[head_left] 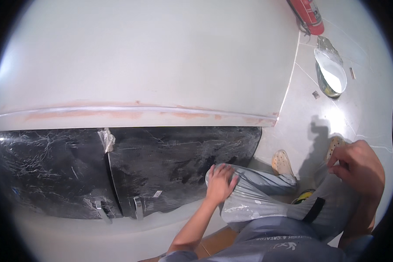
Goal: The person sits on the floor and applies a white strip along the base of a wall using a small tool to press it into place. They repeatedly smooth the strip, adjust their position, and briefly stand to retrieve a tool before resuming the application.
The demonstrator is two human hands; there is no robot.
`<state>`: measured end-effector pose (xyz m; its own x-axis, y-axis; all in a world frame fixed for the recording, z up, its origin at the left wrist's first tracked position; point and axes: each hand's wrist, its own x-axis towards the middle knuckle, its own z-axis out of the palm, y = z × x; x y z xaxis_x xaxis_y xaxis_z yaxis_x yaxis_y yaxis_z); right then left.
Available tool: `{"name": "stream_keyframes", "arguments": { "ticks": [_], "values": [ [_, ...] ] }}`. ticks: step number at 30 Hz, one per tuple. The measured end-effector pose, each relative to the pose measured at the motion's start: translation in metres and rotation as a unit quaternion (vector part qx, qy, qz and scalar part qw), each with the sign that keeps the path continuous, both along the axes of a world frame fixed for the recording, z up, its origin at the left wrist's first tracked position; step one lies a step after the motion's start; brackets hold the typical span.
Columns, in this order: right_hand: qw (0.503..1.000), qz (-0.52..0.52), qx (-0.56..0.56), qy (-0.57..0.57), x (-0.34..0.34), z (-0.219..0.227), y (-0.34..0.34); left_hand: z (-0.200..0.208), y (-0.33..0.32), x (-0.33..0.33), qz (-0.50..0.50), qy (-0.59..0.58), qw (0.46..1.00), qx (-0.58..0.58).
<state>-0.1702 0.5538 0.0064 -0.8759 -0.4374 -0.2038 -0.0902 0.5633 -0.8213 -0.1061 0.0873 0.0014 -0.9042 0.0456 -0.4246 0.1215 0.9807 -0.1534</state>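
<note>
My left hand (221,182) lies on my left knee, its fingers spread over the grey trousers (249,205), which carry white smears. On the right, my right hand (360,168) is raised over my right leg with its fingers curled in toward the thumb. Nothing shows between them, though the palm is hidden. A black strip (314,210) lies across the trousers between my arms. Between my legs a round yellow and black object (305,196) is partly covered.
Black marbled panels (161,153) with metal handles (138,207) stand left of my knee, below a pale surface (161,56) with pinkish patches along a seam. On the tiled floor at the far right are a container of white paste (335,77) and a red fire extinguisher (310,17).
</note>
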Motion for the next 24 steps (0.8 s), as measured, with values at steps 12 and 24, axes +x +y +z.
{"name": "stream_keyframes", "arguments": {
  "ticks": [12, 24],
  "values": [
    [0.999, -0.009, -0.048, -0.006, -0.002, 0.005, -0.008, -0.028, -0.050, 0.063, 0.410, 0.276, 0.842, 0.218],
    [0.995, -0.025, -0.096, 0.011, 0.007, 0.011, 0.002, -0.026, -0.070, 0.033, 0.479, 0.248, 0.750, 0.383]
  ]
}}
